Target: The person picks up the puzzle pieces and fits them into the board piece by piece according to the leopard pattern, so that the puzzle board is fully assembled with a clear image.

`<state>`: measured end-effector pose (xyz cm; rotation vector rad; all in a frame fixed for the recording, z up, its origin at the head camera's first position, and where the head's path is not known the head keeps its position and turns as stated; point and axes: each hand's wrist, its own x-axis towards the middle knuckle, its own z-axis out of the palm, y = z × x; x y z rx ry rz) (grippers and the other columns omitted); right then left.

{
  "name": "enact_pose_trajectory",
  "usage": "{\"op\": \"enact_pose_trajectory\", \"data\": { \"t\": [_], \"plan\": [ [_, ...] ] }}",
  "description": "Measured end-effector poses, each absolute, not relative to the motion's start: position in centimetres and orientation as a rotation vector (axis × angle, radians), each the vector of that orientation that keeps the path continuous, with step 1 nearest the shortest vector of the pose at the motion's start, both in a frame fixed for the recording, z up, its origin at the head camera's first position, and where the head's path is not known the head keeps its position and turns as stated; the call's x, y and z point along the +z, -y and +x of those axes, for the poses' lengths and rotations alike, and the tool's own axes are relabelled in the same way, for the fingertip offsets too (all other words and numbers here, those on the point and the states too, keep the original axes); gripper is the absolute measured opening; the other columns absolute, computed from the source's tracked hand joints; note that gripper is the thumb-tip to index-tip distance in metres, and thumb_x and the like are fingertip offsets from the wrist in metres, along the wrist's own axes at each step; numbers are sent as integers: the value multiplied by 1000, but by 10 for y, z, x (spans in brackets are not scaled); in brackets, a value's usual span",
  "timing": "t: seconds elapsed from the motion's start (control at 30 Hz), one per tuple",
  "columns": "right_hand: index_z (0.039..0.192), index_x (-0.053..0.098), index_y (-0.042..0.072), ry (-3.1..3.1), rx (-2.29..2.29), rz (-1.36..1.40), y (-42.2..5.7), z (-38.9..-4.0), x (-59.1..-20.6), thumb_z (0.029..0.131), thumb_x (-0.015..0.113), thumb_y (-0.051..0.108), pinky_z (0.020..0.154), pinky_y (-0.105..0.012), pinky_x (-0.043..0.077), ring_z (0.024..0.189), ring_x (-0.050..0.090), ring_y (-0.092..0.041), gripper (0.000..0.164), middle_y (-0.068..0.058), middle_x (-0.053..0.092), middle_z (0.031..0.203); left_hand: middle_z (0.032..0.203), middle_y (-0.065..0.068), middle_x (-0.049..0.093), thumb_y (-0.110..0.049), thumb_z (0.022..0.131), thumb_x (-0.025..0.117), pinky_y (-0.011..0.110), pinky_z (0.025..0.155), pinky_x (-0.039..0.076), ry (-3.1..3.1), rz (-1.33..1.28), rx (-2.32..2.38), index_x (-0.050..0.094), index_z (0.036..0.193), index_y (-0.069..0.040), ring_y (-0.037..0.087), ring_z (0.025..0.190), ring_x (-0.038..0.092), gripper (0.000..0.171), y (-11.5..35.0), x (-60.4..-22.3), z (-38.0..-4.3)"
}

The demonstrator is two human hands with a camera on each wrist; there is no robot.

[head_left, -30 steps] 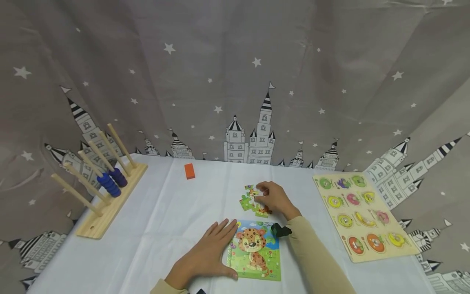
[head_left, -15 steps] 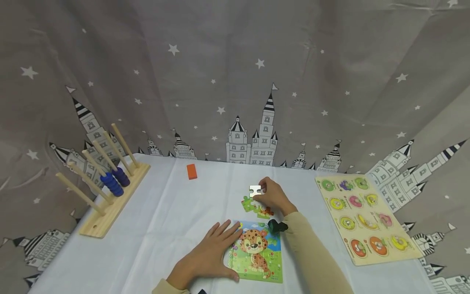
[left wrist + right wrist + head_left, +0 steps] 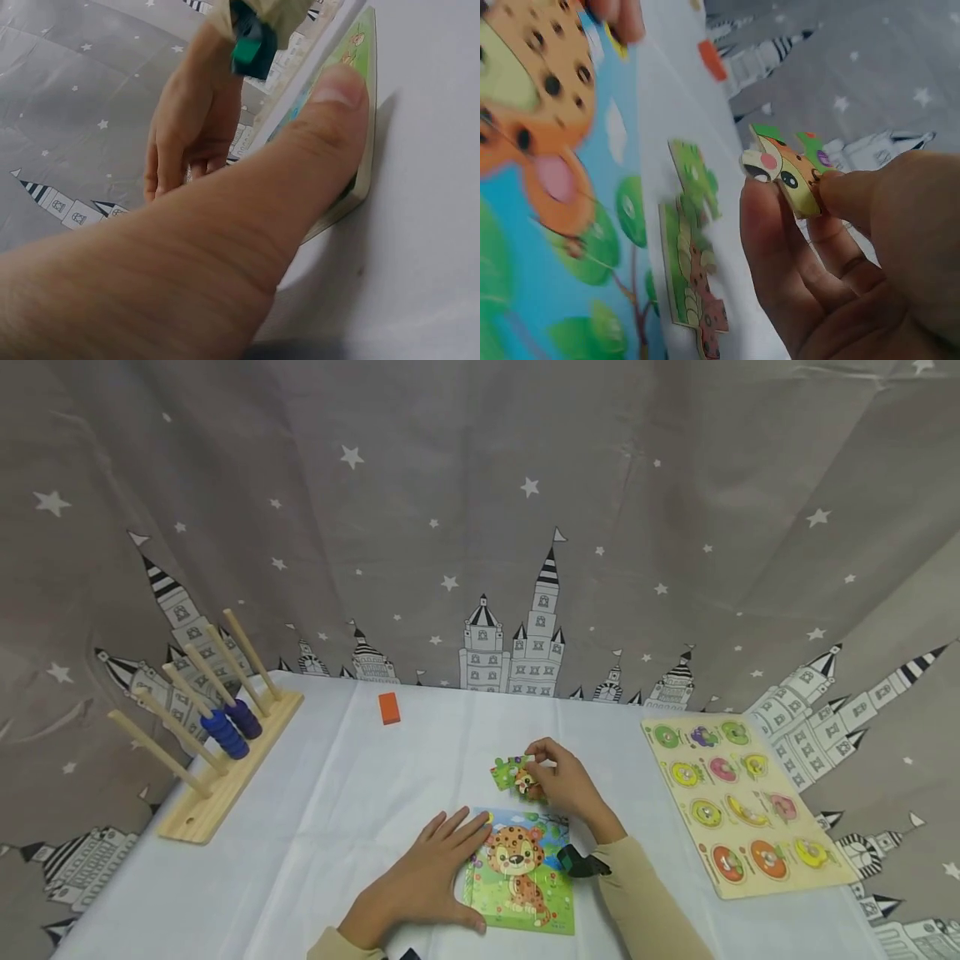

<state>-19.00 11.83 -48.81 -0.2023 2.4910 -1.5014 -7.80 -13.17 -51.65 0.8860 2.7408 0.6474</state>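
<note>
My right hand (image 3: 564, 779) pinches a jigsaw piece (image 3: 789, 178) between thumb and fingers, its printed side with an eye and nose showing in the right wrist view. The piece is lifted above the white cloth. Close beside it on the cloth lie a green jigsaw piece (image 3: 694, 176) and a spotted, green-edged piece (image 3: 694, 281), partly covered by the hand in the head view. My left hand (image 3: 423, 878) lies with spread fingers along the left edge of a square leopard puzzle (image 3: 543, 906); its thumb (image 3: 334, 112) rests at the puzzle's near corner.
On the left stands a wooden peg stacker (image 3: 232, 793) with blue and purple rings. An orange block (image 3: 389, 708) lies toward the back. To the right is a fruit knob puzzle board (image 3: 720, 810). A grey castle-print curtain (image 3: 390, 543) hangs behind the table.
My right hand has picked a jigsaw piece up from the small group; its white back showed half a second ago, and the printed side shows now. The left hand stays on the puzzle.
</note>
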Motion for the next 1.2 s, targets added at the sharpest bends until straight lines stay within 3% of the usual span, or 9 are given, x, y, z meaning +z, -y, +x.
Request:
{"op": "enact_pose_trajectory", "data": {
  "t": [0.33, 0.53, 0.8, 1.03, 1.2],
  "plan": [
    [120, 66, 7, -2365, -1442, -469, -122, -148, -481, 99, 67, 15, 61, -33, 60, 68, 72, -20, 23, -10, 70, 98, 171, -2, 25, -84, 66, 72, 60, 126, 20, -2762, 882, 627, 29, 162, -15, 32, 158, 22, 126, 132, -517, -80],
    [123, 70, 11, -2428, -1285, -625, -118, -134, -480, 97, 71, 19, 67, -24, 56, 80, 68, -6, 27, -3, 70, 104, 170, -2, 26, -81, 67, 73, 60, 126, 21, -2756, 883, 644, 28, 163, -16, 31, 158, 22, 124, 132, -516, -80],
    [113, 74, 13, -2361, -1146, -743, -109, -123, -482, 92, 76, 13, 67, -21, 55, 74, 66, -1, 21, 4, 74, 91, 171, 2, 24, -79, 72, 72, 60, 125, 22, -2739, 888, 665, 28, 163, -15, 30, 158, 23, 120, 133, -516, -80],
    [113, 76, 8, -2413, -1084, -818, -97, -117, -489, 93, 74, 10, 74, -18, 56, 82, 67, 0, 21, 1, 76, 94, 169, -1, 30, -71, 86, 64, 57, 125, 25, -2766, 866, 736, 32, 161, -14, 27, 157, 27, 99, 135, -522, -81],
    [110, 78, 10, -2526, -979, -894, -91, -112, -489, 93, 74, 13, 73, -18, 54, 83, 64, 0, 17, 2, 75, 97, 167, -3, 34, -62, 92, 64, 56, 125, 26, -2779, 834, 781, 36, 160, -15, 26, 155, 31, 87, 134, -521, -82]
  ]
}}
